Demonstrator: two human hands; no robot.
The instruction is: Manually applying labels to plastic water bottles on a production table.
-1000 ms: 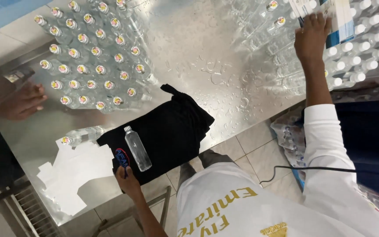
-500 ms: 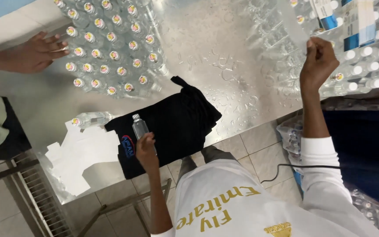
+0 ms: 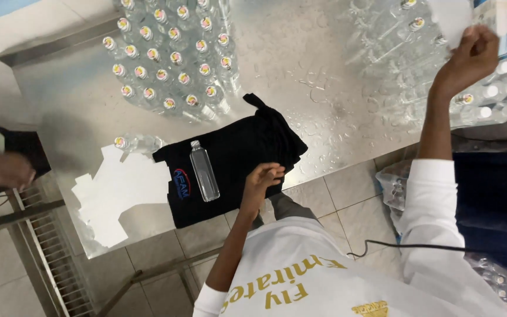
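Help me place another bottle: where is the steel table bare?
Free: the wet middle strip of the steel table, between the left bottle cluster, right bottle cluster and black cloth. Crowded: both clusters, and the white sheets at the near-left corner.

The table point(image 3: 335, 88) is shiny silver metal, speckled with clear water drops. A black cloth point(image 3: 236, 158) lies on it, bearing a small oval patch in blue, red and white. On the cloth, a clear bottle point(image 3: 204, 171) has a clear cap. The standing bottles point(image 3: 171, 56) are clear too, their caps ringed in pink, yellow and white; another cluster point(image 3: 500, 82) has plain white caps. White paper sheets point(image 3: 118, 194) lie beside the cloth. The label point(image 3: 488, 14) in the right hand point(image 3: 470, 56) is white and blue. The sleeve point(image 3: 435, 199) is white, and the floor point(image 3: 353, 199) is pale beige tile.
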